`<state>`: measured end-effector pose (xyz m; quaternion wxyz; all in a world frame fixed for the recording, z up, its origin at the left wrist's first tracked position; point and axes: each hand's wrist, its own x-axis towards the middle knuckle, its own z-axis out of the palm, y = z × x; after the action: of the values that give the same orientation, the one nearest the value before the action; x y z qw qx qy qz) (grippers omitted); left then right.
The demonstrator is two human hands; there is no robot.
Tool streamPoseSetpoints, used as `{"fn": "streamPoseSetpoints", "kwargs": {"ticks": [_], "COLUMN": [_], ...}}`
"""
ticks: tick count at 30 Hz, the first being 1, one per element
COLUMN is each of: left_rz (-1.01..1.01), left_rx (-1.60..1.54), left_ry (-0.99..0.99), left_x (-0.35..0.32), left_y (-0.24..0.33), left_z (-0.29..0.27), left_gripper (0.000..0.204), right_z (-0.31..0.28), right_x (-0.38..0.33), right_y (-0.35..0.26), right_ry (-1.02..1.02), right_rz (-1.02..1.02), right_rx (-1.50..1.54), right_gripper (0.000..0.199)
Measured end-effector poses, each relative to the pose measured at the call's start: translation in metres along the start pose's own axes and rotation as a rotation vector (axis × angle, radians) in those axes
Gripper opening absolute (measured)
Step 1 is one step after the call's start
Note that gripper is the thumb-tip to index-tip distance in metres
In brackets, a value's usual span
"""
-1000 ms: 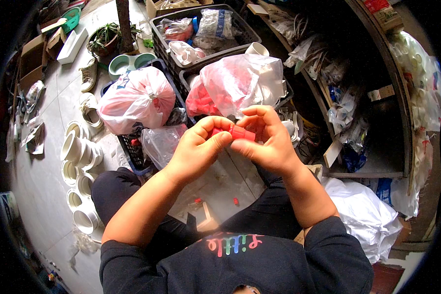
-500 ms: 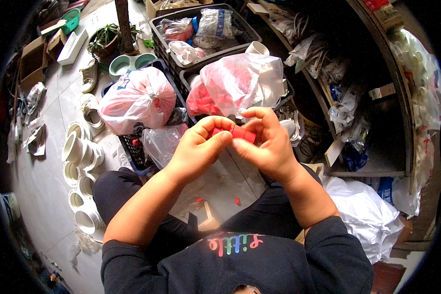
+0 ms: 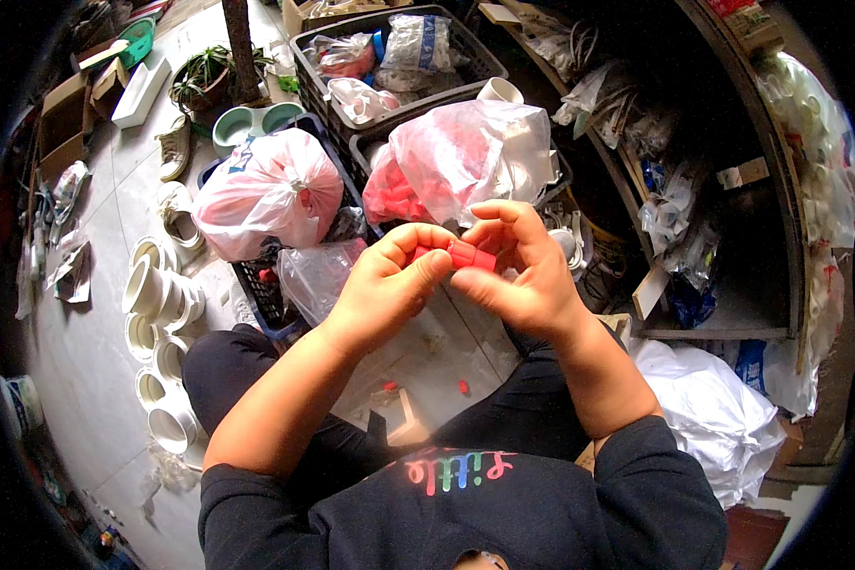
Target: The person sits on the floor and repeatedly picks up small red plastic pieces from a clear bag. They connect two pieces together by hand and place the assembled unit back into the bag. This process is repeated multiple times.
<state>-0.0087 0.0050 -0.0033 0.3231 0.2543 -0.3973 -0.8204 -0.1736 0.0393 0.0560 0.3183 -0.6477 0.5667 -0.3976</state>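
Red fitting: short, cylindrical red plastic fitting [image 3: 474,257], held up in the air near the middle of the frame, between both hands and clear of the floor tiles.
Left hand: left hand [image 3: 382,285] pinches the fitting's left end, thumb against curled fingers; grip looks firm.
Right hand: right hand [image 3: 534,285] curves around the other end, thumb below, fingers bent above. Thumb is blurred; from where I stand I can't tell if it presses the fitting or sits just off it.
Work in hand: two-handed handling of that one fitting, left steadying and right working at the free end, by my read. Any finer detail is hidden by the fingers.
Next move calls for: a steady left pinch and right fingertips lined up square on the free end; the piece is small, so a sideways slip looks the main risk.
Floor tiles: two small red pieces, one [image 3: 390,387] left and one [image 3: 464,387] right, lie apart at lower centre, near a pale wooden piece [image 3: 408,422].
Bags: translucent bag [image 3: 480,157] with red pieces, upper centre; tied white bag [image 3: 271,195] to its left.
White pipe fittings: clustered white pipe fittings [image 3: 173,427], left of frame.
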Motion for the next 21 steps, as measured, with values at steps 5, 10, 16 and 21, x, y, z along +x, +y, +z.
{"fn": "streamPoseSetpoints", "kwargs": {"ticks": [5, 10, 16, 21], "left_rz": [-0.021, -0.027, -0.049, 0.037], "left_rx": [0.013, -0.042, -0.06, 0.048], "left_ry": [0.012, -0.01, -0.01, -0.006], "left_x": [0.001, 0.001, 0.0, 0.0], "left_y": [0.0, -0.002, 0.0, -0.003], "left_z": [-0.001, -0.001, -0.002, 0.003], "left_gripper": [0.023, 0.021, 0.018, 0.02], "right_z": [0.0, -0.002, 0.001, 0.0], "right_x": [-0.006, -0.001, -0.002, -0.008], "right_y": [-0.007, -0.004, -0.004, -0.002], "right_ry": [-0.064, -0.042, -0.044, -0.111], "right_rz": [0.222, 0.035, -0.175, 0.147], "right_rx": [0.047, 0.028, -0.204, 0.086], "right_gripper": [0.037, 0.043, 0.037, 0.035]}}
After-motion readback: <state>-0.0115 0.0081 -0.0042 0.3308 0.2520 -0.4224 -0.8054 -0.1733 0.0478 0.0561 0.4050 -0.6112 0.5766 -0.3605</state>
